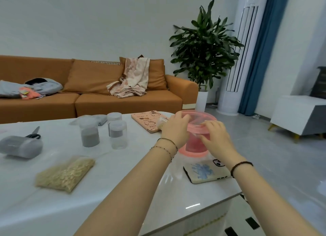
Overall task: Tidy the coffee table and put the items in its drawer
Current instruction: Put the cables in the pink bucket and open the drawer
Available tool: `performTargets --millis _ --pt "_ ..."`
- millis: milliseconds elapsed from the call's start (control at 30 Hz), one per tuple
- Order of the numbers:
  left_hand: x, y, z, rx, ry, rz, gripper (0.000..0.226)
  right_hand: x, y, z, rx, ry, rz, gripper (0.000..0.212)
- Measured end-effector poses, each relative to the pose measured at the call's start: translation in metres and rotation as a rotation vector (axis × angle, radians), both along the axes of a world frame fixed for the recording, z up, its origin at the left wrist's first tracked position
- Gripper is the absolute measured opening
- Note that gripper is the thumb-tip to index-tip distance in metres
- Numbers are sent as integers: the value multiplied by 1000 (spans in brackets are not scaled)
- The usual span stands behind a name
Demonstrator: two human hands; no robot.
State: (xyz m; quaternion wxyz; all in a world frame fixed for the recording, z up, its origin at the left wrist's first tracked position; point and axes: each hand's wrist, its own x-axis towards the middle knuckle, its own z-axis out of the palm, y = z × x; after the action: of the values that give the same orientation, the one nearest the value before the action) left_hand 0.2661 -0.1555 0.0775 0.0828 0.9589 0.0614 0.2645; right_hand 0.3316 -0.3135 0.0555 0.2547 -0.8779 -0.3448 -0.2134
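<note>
I grip the pink container (195,145) with my left hand (176,127) and right hand (217,139), upright on the worktop (123,167).

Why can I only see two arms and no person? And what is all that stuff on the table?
The camera sits on the person's head and looks forward and down, so you see what they see: just their own arms. There is no robot, and only this one picture. The left hand and the right hand both grip a pink tub at its rim, near the edge of the white coffee table. Also on the table are a phone, a bag of pale seeds, clear jars with grey stuff inside, a pink notebook and scissors.
</note>
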Motion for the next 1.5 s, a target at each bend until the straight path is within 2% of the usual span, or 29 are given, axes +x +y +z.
performTargets --millis 67,167,300,433,500,767,900,1067,1233,1500 --pt "4 3 -3 32 -9 -13 19 4 1 -1 18 18 14 13" --pt "1 8 -7 42 -76 -45 11 2 6 0 67 14 47 17" --pt "-22 13 -3 4 -162 -79 13 -12 12 8 136 -70 95 18" --pt "-71 25 13 82 -195 -12 14 -45 22 17 144 -99 171 20" --pt "-99 36 20 90 -167 41 14 -66 32 18 148 -97 229 24" --pt "-253 84 37 47 -56 209 26 -185 94 22 166 -28 465 18" --pt "-329 100 37 -20 -59 204 22 -242 116 17 203 -37 590 22" --pt "-401 117 34 -80 -20 183 20 -300 136 13 212 -147 685 23" --pt "-447 126 31 -78 -115 194 19 -335 149 13 271 -102 758 22" --pt "-476 143 7 -86 -106 241 18 -354 173 -9 217 -81 834 19"
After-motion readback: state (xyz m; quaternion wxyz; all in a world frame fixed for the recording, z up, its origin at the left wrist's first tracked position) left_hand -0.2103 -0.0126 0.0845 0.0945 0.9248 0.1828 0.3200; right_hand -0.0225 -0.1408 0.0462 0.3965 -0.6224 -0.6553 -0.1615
